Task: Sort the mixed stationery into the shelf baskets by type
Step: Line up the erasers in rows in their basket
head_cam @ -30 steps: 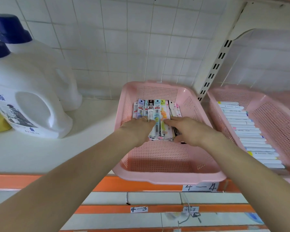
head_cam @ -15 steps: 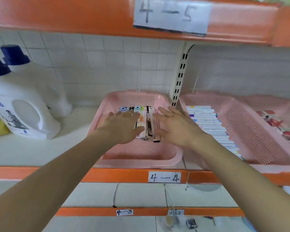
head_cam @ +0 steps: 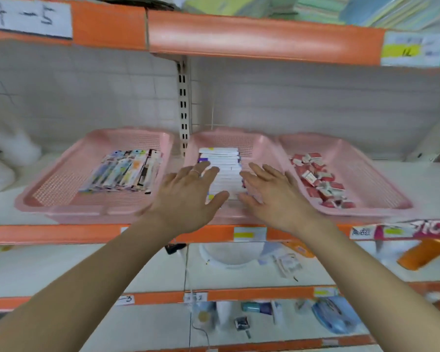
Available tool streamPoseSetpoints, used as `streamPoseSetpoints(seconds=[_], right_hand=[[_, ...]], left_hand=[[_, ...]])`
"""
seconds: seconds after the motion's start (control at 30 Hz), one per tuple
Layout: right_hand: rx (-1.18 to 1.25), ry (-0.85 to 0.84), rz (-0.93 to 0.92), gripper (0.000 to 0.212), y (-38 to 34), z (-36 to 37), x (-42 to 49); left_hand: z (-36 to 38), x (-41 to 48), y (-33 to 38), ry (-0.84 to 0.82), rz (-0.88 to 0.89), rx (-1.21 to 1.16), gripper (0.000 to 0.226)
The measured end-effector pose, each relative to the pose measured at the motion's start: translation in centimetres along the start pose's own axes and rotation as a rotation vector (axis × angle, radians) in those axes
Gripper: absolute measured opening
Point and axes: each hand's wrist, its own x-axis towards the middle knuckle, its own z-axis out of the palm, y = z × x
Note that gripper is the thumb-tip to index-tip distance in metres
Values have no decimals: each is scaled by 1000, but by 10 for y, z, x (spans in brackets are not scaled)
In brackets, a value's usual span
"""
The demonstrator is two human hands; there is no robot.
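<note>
Orange-fronted shelves stand against a white tiled wall [head_cam: 87, 97]. Nearest and lowest, the lower shelves hold blurred odds and ends, among them a white bowl [head_cam: 229, 254] and an orange pack [head_cam: 422, 254].

Above them both forearms reach forward. The left hand [head_cam: 186, 196] and right hand [head_cam: 272, 196] are spread flat, palms down, fingers straight, holding nothing. They hover side by side over the near end of the middle basket [head_cam: 259, 146]; whether the fingertips touch what lies in it cannot be told. A ring [head_cam: 195, 172] sits on one finger of the left hand.

Three pink mesh baskets stand in a row on the shelf, their near rims at its orange front edge [head_cam: 61, 233]. The left basket [head_cam: 61, 158] holds carded pens [head_cam: 127, 171] laid side by side on its right half; its left half is bare mesh. The middle basket holds a stack of white pens [head_cam: 225, 163] lying crosswise, between the two hands. The right basket [head_cam: 366, 174] holds small red and white boxes [head_cam: 320, 179] heaped along its left side, the rest of its floor bare.

The middle and right baskets touch rim to rim. A narrow gap parts the left and middle baskets, in line with the slotted post [head_cam: 183, 102] behind. Bare white shelf lies left of the left basket and right of the right one. Overhead, the upper shelf edge [head_cam: 264, 36] carries a label [head_cam: 29, 17] reading 4-5, with stacked paper [head_cam: 341, 8] on top.
</note>
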Motion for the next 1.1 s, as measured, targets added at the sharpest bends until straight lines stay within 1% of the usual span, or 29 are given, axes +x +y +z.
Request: streamPoseSetpoints(seconds=[0.07,0.2,0.3,0.4,0.53,0.6,0.8,1.1], right_hand=[[18,13,30,53,22,-7,-17],[33,9,131,59,66,-21,-40],[42,30,177,57,92,-27,-54],[25,25,231,60,115,-32,-63],[53,9,300,56,147,-35,-69],[55,6,321,55,161,-38,-68],[13,-4,353,58,195,-43,-50],[24,-44,334,58,215,-33,-25]], left_hand=[[1,5,27,-1,40,4,63],[4,24,69,8,113,12,60],[14,39,98,-36,169,-28,62],[25,57,123,-64,231,-33,63],[38,85,151,-77,296,-24,66],[44,100,162,-89,317,-55,66],[56,136,177,-103,362,-83,65],[67,162,170,-149,389,-53,64]])
